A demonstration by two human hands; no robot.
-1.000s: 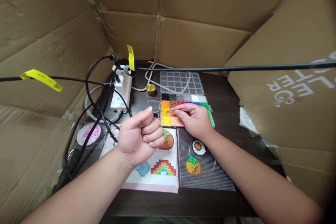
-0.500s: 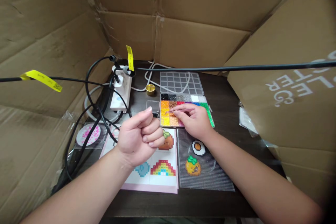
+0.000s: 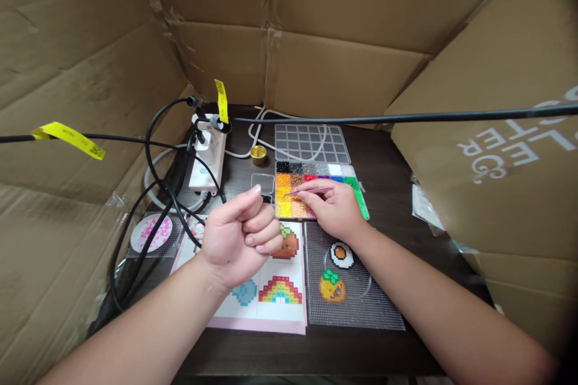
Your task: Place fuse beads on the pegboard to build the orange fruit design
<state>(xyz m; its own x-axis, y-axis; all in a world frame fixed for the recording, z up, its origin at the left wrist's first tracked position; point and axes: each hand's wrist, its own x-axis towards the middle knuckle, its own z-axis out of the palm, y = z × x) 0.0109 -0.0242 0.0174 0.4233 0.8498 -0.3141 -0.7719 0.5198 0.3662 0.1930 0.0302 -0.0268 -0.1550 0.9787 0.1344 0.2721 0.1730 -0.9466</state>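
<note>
My right hand (image 3: 334,207) pinches a pair of pink tweezers (image 3: 311,190). Their tips are over the yellow-orange beads on the left side of a compartment box (image 3: 283,207) full of small coloured fuse beads. Whether a bead is between the tips is too small to tell. My left hand (image 3: 244,237) is curled into a fist above a pattern sheet (image 3: 280,319), with nothing visible in it. Right of the sheet lies a clear pegboard (image 3: 361,313), bearing a fried-egg bead figure (image 3: 342,254) and an orange fruit-like bead figure (image 3: 333,286) with green leaves.
Behind the bead box lies its clear gridded lid (image 3: 311,141). A small gold tin (image 3: 258,154) stands near a white power strip (image 3: 210,159) with looping black cables (image 3: 169,189). A white dish (image 3: 151,232) of pink beads sits at left. Cardboard walls (image 3: 334,72) surround the table.
Almost nothing differs. The tweezers tip stays over the yellow-orange beads, with only a slight shift of the right hand; the left fist keeps its place.
</note>
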